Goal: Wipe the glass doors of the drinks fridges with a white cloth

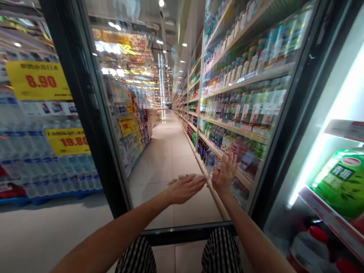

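Note:
A tall glass door with a black frame (pixel 190 228) stands in front of me. My left hand (pixel 186 188) is held out flat at the pane, its fingers together and pointing right. Beside it my right hand (pixel 225 174) is raised, palm towards the glass and fingers stretched upward. Both hands are at the pane, but I cannot tell how firmly they touch it. Neither holds anything. The left fingertips come close to the right wrist. Faint reflections of the hands show in the glass.
To the right, a lit shelf carries a green tea package (pixel 344 182), with a red-capped bottle (pixel 309 246) below. Stacked water bottles (pixel 57 167) and a yellow price sign (pixel 40 80) are at left. Shelves of bottles (pixel 241 110) and an aisle floor (pixel 167 151) appear in the pane.

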### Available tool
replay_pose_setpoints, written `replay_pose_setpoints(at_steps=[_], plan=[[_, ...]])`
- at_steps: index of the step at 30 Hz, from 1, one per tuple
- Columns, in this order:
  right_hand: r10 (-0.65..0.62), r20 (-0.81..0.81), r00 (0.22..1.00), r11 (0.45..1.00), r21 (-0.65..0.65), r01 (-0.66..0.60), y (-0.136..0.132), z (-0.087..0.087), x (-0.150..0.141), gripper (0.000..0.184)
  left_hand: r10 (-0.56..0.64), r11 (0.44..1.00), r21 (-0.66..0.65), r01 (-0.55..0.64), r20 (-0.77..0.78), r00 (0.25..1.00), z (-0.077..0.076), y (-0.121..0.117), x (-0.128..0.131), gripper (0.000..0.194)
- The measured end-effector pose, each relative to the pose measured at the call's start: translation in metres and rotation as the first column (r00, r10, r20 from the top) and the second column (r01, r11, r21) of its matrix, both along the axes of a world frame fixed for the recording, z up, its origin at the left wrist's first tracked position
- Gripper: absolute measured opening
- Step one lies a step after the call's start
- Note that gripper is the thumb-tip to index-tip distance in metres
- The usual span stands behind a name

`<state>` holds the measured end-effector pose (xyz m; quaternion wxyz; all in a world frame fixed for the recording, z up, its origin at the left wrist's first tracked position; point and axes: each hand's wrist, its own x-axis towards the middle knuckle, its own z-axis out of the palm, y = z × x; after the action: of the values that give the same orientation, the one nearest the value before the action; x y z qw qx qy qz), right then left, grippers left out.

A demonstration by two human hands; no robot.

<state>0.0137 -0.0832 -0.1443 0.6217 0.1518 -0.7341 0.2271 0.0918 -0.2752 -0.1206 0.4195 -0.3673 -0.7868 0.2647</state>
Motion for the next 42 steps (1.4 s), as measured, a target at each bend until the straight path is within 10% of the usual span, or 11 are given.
replay_pose_setpoints(at_steps=[3, 5, 8, 10, 13, 15, 21, 26, 33, 38, 42], plan=[[-0.006, -0.034, 0.999, 1.0, -0.002, 0.006, 0.001, 0.0, -0.001, 0.062, -0.086, 0.994, -0.075, 0.078, -0.104, 0.991, 0.02, -0.022, 0.008, 0.038], [-0.005, -0.043, 0.999, 1.0, -0.007, 0.005, 0.001, 0.0, -0.002, 0.061, 0.065, 0.982, 0.19, -0.017, -0.247, 0.967, 0.054, -0.053, 0.016, 0.039], [-0.007, -0.026, 1.0, 1.0, -0.023, 0.007, -0.001, 0.001, -0.001, 0.061, 0.345, 0.732, 0.681, 0.017, -0.392, 0.853, 0.08, -0.089, 0.027, 0.046], [-0.009, -0.013, 1.0, 1.0, -0.029, 0.009, -0.001, 0.002, 0.0, 0.061, 0.301, 0.784, 0.621, 0.018, -0.405, 0.863, 0.063, -0.093, 0.033, 0.048], [-0.002, -0.015, 1.0, 1.0, -0.022, 0.002, -0.001, 0.002, 0.0, 0.061, 0.063, 0.978, 0.209, 0.003, -0.312, 0.948, 0.016, -0.091, 0.038, 0.045], [0.001, -0.014, 1.0, 1.0, -0.017, -0.002, 0.0, 0.001, 0.0, 0.061, -0.05, 0.998, -0.039, 0.044, -0.178, 0.983, 0.004, -0.098, 0.04, 0.043], [0.008, -0.009, 1.0, 0.999, -0.034, -0.008, 0.0, -0.002, -0.002, 0.061, 0.258, 0.809, 0.586, 0.041, -0.417, 0.872, 0.048, -0.122, 0.044, 0.055], [0.019, -0.022, 1.0, 1.0, -0.018, -0.019, 0.0, 0.0, -0.001, 0.061, -0.022, 0.988, 0.139, 0.065, -0.288, 0.957, 0.046, -0.096, 0.046, 0.039], [0.025, -0.008, 1.0, 1.0, 0.008, -0.025, 0.005, 0.005, 0.008, 0.06, 0.203, 0.838, 0.538, 0.09, -0.46, 0.865, 0.103, -0.092, 0.027, 0.056], [0.057, -0.05, 0.997, 0.993, 0.108, -0.052, 0.009, 0.031, 0.01, 0.06, -0.069, 0.995, -0.08, 0.054, -0.202, 0.977, 0.091, -0.071, 0.022, 0.04], [0.012, -0.043, 0.999, 0.997, 0.082, -0.009, 0.006, 0.047, 0.004, 0.056, 0.21, 0.907, 0.421, -0.03, -0.389, 0.897, 0.114, -0.066, 0.017, 0.043]])
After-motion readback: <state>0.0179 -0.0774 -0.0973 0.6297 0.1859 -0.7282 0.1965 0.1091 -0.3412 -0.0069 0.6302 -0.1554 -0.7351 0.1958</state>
